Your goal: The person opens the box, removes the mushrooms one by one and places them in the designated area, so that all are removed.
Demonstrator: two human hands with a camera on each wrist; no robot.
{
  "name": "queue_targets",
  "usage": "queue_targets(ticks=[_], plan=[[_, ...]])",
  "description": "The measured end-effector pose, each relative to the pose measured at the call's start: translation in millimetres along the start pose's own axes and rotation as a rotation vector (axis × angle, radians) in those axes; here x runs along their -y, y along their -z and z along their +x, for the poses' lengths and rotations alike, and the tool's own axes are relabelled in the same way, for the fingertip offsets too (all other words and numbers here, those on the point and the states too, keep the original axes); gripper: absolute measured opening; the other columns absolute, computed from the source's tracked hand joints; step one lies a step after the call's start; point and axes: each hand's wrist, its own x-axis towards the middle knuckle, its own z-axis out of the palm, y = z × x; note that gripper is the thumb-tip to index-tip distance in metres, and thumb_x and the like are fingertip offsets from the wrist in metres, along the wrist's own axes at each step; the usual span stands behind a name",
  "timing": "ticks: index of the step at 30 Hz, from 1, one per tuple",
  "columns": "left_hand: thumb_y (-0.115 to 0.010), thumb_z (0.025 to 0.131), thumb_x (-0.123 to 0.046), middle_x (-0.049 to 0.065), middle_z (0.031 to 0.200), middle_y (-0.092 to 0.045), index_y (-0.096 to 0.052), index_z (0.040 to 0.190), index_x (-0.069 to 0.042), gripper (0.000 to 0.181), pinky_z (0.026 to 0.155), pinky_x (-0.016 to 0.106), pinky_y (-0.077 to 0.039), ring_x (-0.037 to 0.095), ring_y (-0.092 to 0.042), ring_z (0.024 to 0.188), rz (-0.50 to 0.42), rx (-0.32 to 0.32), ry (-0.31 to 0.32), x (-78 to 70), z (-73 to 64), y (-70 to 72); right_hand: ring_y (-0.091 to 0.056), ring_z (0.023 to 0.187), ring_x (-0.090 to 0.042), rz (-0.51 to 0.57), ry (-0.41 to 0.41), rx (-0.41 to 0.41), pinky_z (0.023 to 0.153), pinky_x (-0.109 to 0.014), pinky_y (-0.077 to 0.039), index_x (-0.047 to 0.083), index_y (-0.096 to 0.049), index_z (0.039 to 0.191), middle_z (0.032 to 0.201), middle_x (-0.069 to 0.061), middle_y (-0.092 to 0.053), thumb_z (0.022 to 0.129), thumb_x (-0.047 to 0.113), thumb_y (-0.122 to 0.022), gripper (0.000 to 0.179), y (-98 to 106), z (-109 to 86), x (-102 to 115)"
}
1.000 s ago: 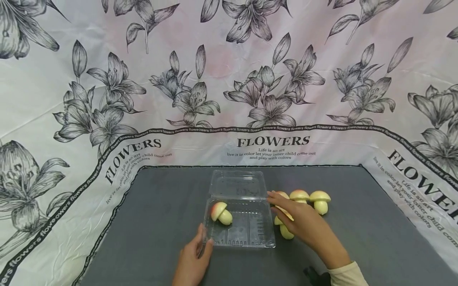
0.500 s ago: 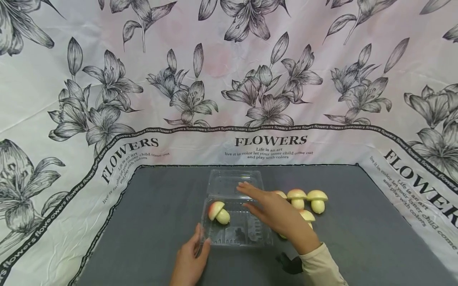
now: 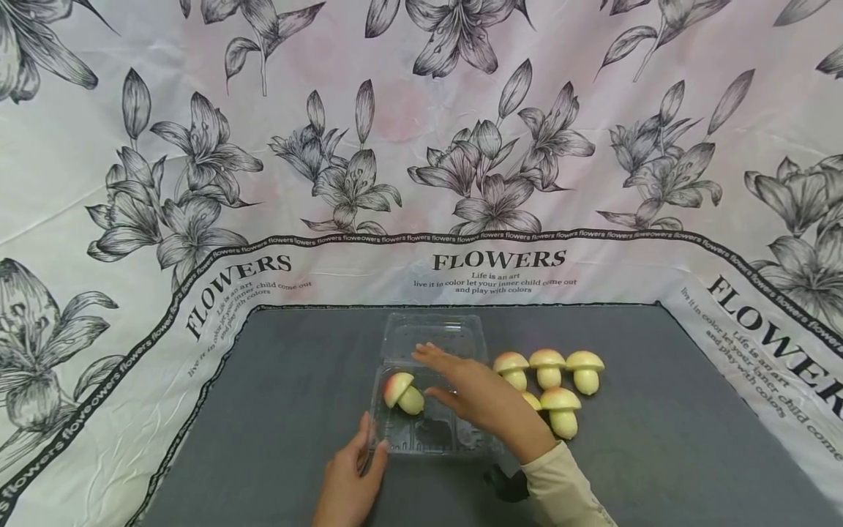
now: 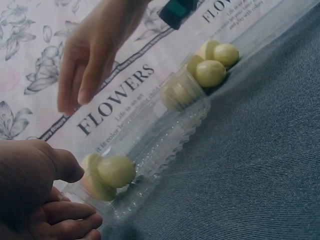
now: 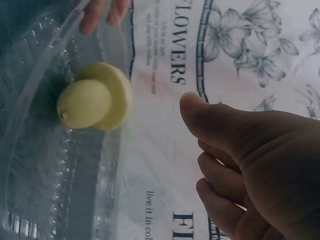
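A clear plastic clamshell box [image 3: 454,435] lies on the dark table with its lid folded back. Inside it, on the left, rests one toy mushroom [image 3: 404,393], yellow with a reddish cap. My left hand [image 3: 350,468] holds the box by its front left edge, thumb at the rim beside the mushroom, as the left wrist view shows. Above the middle of the box hovers my right hand [image 3: 484,399], fingers loosely extended and holding nothing; the right wrist view shows a gap between this hand [image 5: 250,160] and the mushroom [image 5: 95,97].
Several more toy mushrooms [image 3: 560,411] sit in a loose cluster right of the box, one partly hidden by my right arm. Beneath everything spreads a dark grey cloth [image 3: 283,410]. A flower-printed curtain [image 3: 500,271] borders the table at the back and sides.
My right hand has moved left from the mushroom cluster to above the box, uncovering the loose mushrooms. The left hand stays at the box edge, and the mushroom inside lies as before.
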Motion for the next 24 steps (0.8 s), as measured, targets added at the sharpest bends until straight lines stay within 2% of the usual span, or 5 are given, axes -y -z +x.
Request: queue_targets(ticks=[4, 10, 14, 21, 24], plan=[[-0.059, 0.096, -0.049, 0.018, 0.142, -0.049, -0.031, 0.151, 0.000, 0.079, 0.103, 0.043, -0.047, 0.032, -0.049, 0.130, -0.010, 0.008, 0.000, 1.6, 0.1, -0.3, -0.058, 0.122, -0.020, -0.014, -0.006, 0.022, 0.088, -0.032, -0.057, 0.022, -0.039, 0.152, 0.157, 0.001, -0.033, 0.094, 0.026, -0.068, 0.064, -8.0, 4.8, 1.9], [-0.059, 0.097, -0.048, 0.018, 0.142, -0.049, -0.031, 0.151, 0.001, 0.078, 0.103, 0.043, -0.046, 0.032, -0.049, 0.129, -0.017, 0.000, -0.026, 2.5, 0.2, -0.3, -0.058, 0.122, -0.018, 0.004, 0.007, 0.033, 0.090, -0.032, -0.056, 0.023, -0.042, 0.150, 0.157, 0.003, -0.033, 0.095, 0.026, -0.067, 0.061, -19.1, 12.1, 5.2], [-0.057, 0.097, -0.049, 0.020, 0.143, -0.047, -0.030, 0.150, 0.003, 0.079, 0.103, 0.045, -0.046, 0.033, -0.049, 0.129, -0.013, 0.004, -0.047, 0.7, -0.6, 0.6, -0.065, 0.111, -0.017, 0.017, 0.008, 0.048, 0.087, -0.031, -0.057, 0.022, -0.042, 0.150, 0.157, 0.002, -0.033, 0.095, 0.026, -0.067, 0.061, -26.1, 15.9, 6.7], [-0.058, 0.098, -0.043, 0.020, 0.141, -0.049, -0.032, 0.149, 0.004, 0.074, 0.101, 0.045, -0.048, 0.035, -0.052, 0.126, -0.006, -0.007, -0.061, 1.6, -1.1, 2.3, -0.046, 0.135, -0.018, 0.013, 0.025, 0.062, 0.096, -0.036, -0.054, 0.021, -0.042, 0.150, 0.156, 0.000, -0.035, 0.094, 0.024, -0.068, 0.062, -42.0, 25.3, 5.2], [-0.059, 0.098, -0.045, 0.020, 0.141, -0.050, -0.033, 0.150, 0.003, 0.075, 0.100, 0.045, -0.049, 0.035, -0.053, 0.125, -0.012, -0.008, -0.056, 2.8, -1.0, 2.7, -0.047, 0.134, -0.020, 0.001, 0.060, 0.049, 0.096, -0.037, -0.054, 0.018, -0.045, 0.149, 0.154, -0.004, -0.040, 0.093, 0.022, -0.070, 0.061, -47.0, 29.2, 4.9]])
